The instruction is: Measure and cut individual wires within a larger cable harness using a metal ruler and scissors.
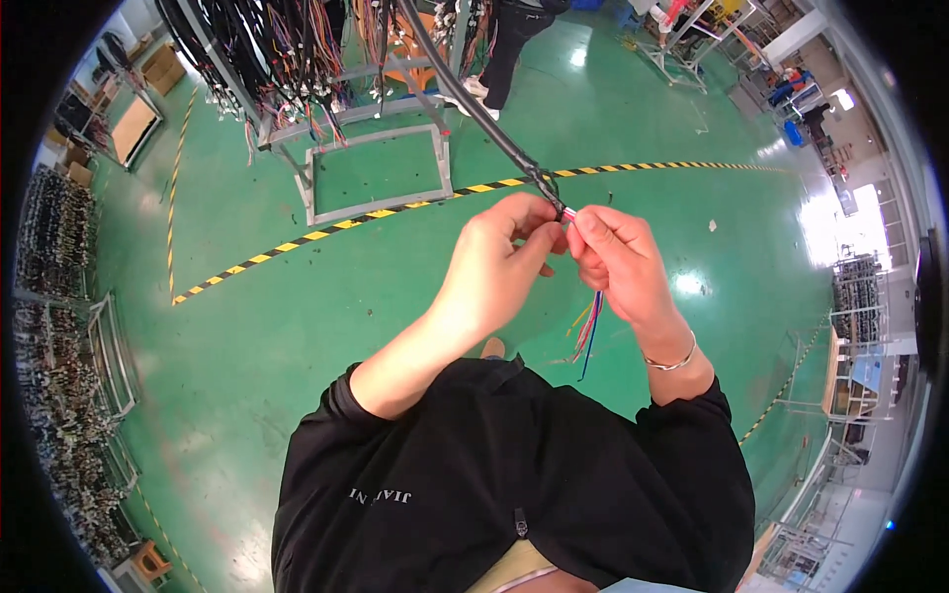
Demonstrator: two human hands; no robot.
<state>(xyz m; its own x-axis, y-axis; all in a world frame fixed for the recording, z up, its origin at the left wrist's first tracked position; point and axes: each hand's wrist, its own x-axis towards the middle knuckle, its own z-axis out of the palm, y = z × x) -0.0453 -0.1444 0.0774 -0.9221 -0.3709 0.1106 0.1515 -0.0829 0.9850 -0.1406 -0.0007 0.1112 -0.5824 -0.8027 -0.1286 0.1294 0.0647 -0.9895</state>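
A thick black cable (484, 121) runs down from the top of the view to my two hands, held out over the floor in front of me. Its dark sheath ends in a ragged-looking part (542, 181) just above my fingers. My left hand (494, 259) pinches the cable at that end, thumb and fingers closed. Close beside it, my right hand (621, 255) is closed round the bundle of thin wires coming out of the sheath. Below the right hand hang the loose coloured wires (591, 328), blue, red, pink and yellow among them. The fingertips partly hide the spot where sheath and wires meet.
A grey metal rack (445, 163) hung with many wire harnesses (287, 59) stands ahead on the left. A person in dark trousers (514, 49) is beside it. Yellow-black tape (341, 225) crosses the green floor. Shelves of dark parts (74, 395) line the left side.
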